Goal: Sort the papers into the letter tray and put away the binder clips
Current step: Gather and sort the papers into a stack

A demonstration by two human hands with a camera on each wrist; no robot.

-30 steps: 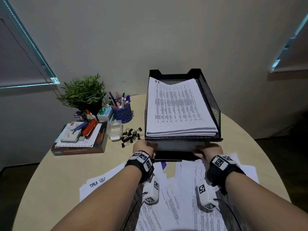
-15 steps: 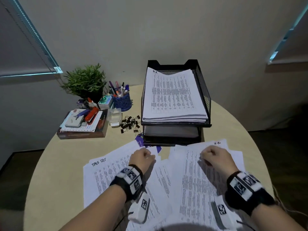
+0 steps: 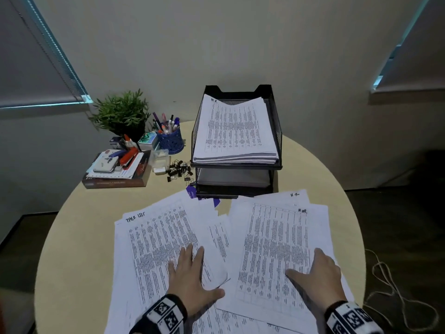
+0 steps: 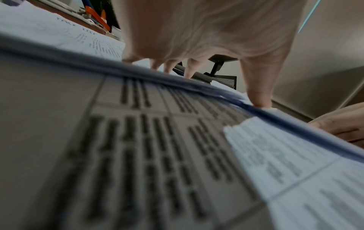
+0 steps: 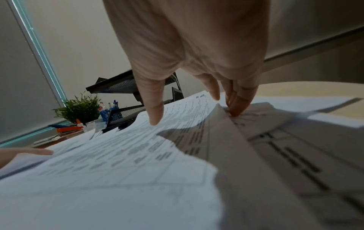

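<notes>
A black mesh letter tray stands at the back of the round table, with a stack of printed papers in its top tier and more sheets in the tier below. Loose printed papers lie fanned over the near half of the table. My left hand lies flat on the left sheets with straight fingers. My right hand presses spread fingers on the right sheets, which wrinkle under the fingertips. A pile of black binder clips sits left of the tray beside a small clear box.
A potted plant, a blue pen cup and a book topped with a stapler and notepads crowd the back left. Purple tags poke out at the tray's foot. A cable lies on the floor to the right.
Both hands came off the tray's front edge and drew back toward me. From curled fists on the sheets they have spread flat on the loose papers.
</notes>
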